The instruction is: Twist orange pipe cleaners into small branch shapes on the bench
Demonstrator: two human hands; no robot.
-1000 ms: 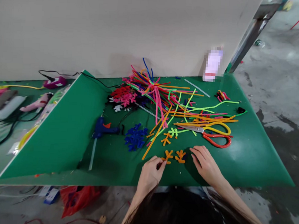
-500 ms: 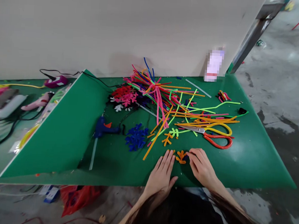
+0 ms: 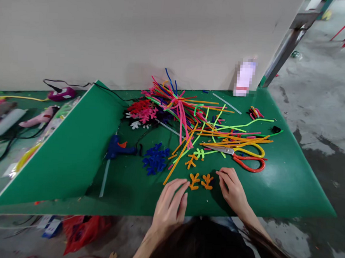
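Two small orange pipe-cleaner branch shapes (image 3: 194, 181) lie side by side on the green table top (image 3: 291, 190), the second (image 3: 207, 181) just to the right. My left hand (image 3: 169, 208) rests just left of and below the first shape, fingers apart and holding nothing. My right hand (image 3: 231, 189) sits to the right of the second shape, fingertips close beside it, with nothing held. Farther up lie another orange branch shape (image 3: 191, 161) and a lime green one (image 3: 199, 154).
A tangled heap of multicoloured pipe cleaners (image 3: 176, 113) spreads behind the shapes. Scissors with red and yellow handles (image 3: 241, 156) lie to the right. A blue hot glue gun (image 3: 120, 149), blue shapes (image 3: 155, 158) and red-pink shapes (image 3: 141, 112) lie left. A green board (image 3: 65, 153) rises further left.
My left hand has let go of the left orange shape and drawn back toward me, uncovering it. That shape now lies beside the other one. My right hand has barely moved.
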